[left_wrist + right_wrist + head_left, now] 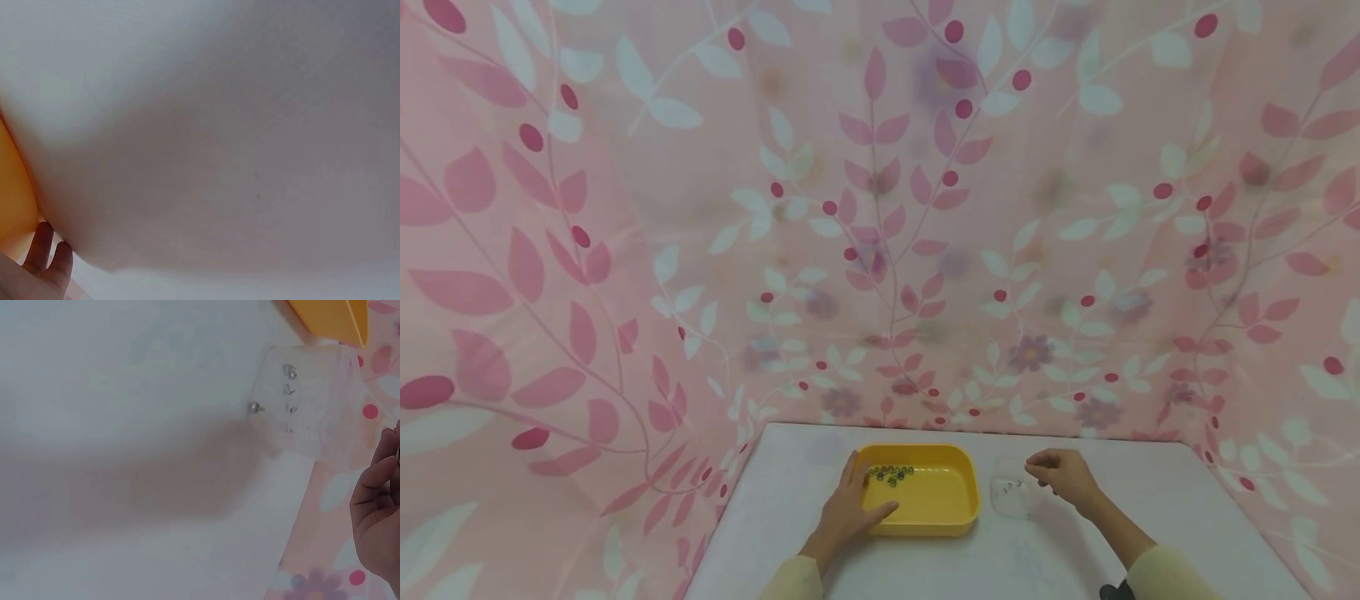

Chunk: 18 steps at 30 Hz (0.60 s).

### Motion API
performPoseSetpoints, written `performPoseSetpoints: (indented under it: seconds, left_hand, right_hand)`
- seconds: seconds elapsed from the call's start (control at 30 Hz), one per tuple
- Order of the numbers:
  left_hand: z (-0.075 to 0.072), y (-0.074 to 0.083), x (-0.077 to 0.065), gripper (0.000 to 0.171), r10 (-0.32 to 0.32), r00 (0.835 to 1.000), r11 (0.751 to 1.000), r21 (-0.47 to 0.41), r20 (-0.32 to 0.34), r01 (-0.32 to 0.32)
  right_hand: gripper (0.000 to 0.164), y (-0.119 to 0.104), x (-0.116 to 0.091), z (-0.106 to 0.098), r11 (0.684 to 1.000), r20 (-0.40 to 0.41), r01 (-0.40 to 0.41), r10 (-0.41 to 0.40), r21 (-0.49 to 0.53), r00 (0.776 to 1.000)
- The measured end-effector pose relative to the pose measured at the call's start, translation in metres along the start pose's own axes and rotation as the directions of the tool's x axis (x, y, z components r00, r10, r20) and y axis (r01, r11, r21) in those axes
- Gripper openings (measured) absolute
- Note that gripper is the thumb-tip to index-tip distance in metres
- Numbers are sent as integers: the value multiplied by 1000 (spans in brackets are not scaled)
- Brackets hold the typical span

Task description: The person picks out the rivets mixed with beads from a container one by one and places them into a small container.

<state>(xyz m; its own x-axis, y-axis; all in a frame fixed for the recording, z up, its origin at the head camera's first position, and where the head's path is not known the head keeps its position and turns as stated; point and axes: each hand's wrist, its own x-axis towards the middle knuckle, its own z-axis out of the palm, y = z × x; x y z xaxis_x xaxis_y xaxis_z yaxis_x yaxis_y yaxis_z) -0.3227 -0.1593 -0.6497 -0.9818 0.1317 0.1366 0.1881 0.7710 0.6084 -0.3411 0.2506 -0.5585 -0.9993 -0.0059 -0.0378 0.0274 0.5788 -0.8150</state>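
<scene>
In the head view a yellow tray (pixel 925 512) stands on the table, with several glassy marbles (pixel 891 473) gathered at its back left. My left hand (pixel 844 510) rests against the tray's left side, fingers fairly straight and thumb spread over the front left part. Two of its fingertips touch the outer wall in the left wrist view. Right of the tray lies a clear plastic container (pixel 1011 504) with several small metal pieces (pixel 289 390) in it. Over its right edge hovers my right hand (pixel 1063 477), fingers curled and thumb and fingertips together. Whether they pinch anything small cannot be made out.
Both stand on a white-covered table (pixel 940 567). Pink leaf-patterned cloth (pixel 887 250) hangs behind the table and along its sides. Close to the right sleeve, a dark object (pixel 1116 591) shows at the bottom edge.
</scene>
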Motion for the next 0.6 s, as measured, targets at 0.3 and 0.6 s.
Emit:
performPoseSetpoints:
  seconds: [0.3, 0.6]
  left_hand:
    - [3, -1, -1, 101, -6, 1000, 1000, 1, 5, 6]
    - [0, 1, -1, 101, 0, 1000, 1000, -6, -5, 0]
  right_hand:
    - [19, 12, -7, 7, 998, 26, -61, 61, 5, 998]
    - [20, 13, -12, 13, 997, 36, -72, 72, 17, 997]
